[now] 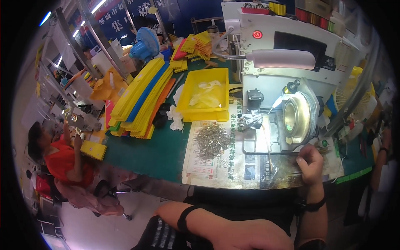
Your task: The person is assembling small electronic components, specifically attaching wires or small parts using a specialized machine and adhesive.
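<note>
From my remote seat, the work centres on the pile of small metal clips [211, 141], lying loose on the printed paper sheet [208, 166] that covers the near part of the green surface [154, 150], just left of the white bench machine [287, 66]. The heap looks large and untouched at this instant, so I judge most of the feeding is left to do; I can't see any finished pieces clearly, though the yellow bin [207, 95] behind the pile holds some pale, crumpled items.

My right hand [310, 160] rests at the front edge of the machine's steel plate [260, 143], below the round metal bowl [296, 113]. Its fingers [306, 152] are curled in together, tips pressed toward the thumb as if pinching something small; whatever that is, it is too tiny for me to make out. A thin rod [266, 146] lies on the plate to its left, apart from the hand.

My left hand [250, 235] is low, down at my lap, well apart from the clips, knuckles up, fingers folded under; I cannot tell whether it holds anything.

Farther out, stacked yellow, blue and orange plastic strips [141, 100] lie on the surface, a blue fan [146, 41] stands behind them, and a person in red [62, 160] sits at the left.
</note>
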`<state>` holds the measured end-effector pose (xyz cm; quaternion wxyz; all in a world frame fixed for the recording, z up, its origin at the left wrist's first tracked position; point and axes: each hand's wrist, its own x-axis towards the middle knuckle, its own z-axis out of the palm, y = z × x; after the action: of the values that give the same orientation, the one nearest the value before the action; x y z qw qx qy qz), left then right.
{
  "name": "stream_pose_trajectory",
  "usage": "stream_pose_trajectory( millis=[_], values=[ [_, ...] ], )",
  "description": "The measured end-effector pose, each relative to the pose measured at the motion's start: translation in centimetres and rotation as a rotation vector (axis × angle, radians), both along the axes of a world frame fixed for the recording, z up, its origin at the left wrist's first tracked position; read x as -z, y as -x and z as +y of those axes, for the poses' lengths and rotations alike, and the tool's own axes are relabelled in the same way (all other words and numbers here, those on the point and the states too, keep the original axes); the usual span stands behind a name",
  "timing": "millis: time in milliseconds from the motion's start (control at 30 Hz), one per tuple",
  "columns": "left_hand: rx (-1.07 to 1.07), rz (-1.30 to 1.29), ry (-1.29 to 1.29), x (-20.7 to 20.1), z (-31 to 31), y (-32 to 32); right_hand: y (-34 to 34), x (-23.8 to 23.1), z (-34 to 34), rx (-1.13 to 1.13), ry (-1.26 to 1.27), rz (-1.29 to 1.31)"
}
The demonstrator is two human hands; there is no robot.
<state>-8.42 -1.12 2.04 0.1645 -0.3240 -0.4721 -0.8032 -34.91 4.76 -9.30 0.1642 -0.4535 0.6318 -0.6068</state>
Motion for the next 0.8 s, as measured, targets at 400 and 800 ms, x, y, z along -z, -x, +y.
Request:
stream_pose_trajectory(
  millis=[400,800],
  values=[
    [-0.186,0.197,0.212,0.1,0.1,-0.5,0.0,-0.1,0.0,0.046,-0.023,0.1],
    [-0.075,0.077,-0.076,0.7,-1.9,-0.8,0.2,0.1,0.2,0.011,-0.074,0.059]
  ],
)
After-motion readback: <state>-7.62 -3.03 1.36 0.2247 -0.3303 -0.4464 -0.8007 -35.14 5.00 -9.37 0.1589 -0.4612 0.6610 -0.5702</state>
